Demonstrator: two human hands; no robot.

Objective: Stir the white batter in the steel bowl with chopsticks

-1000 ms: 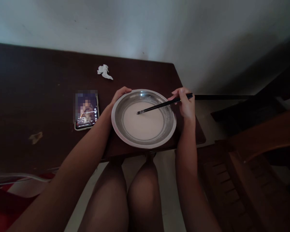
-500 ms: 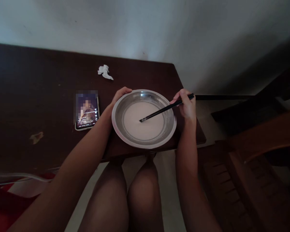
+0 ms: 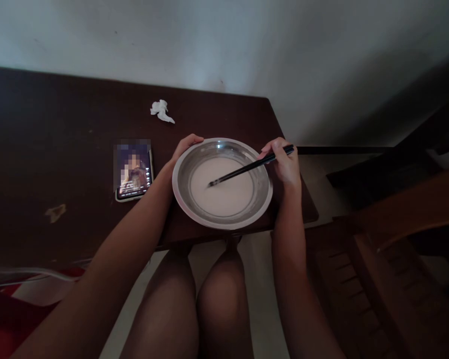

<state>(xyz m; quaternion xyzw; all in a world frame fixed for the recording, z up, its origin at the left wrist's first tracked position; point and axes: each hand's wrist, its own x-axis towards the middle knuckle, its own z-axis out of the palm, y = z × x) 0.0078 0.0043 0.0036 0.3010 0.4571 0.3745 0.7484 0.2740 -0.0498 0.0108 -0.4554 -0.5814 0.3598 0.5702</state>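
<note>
A round steel bowl (image 3: 261, 197) with white liquid in it sits near the front right corner of a dark wooden table (image 3: 60, 149). My left hand (image 3: 182, 148) is curled round the bowl's left rim, thumb on top. My right hand (image 3: 284, 164) is closed on a pair of black chopsticks (image 3: 247, 168) at the bowl's right rim. The chopstick tips rest in the white liquid left of the bowl's centre.
A phone (image 3: 133, 172) with a lit screen lies flat just left of the bowl. A crumpled white tissue (image 3: 161, 110) lies further back. A wooden chair (image 3: 389, 239) stands to the right of the table. My knees show below the table edge.
The chopstick tips moved through the liquid, from the upper middle to the lower centre, then left. My right hand shifted slightly with them. My left hand and the bowl stayed put.
</note>
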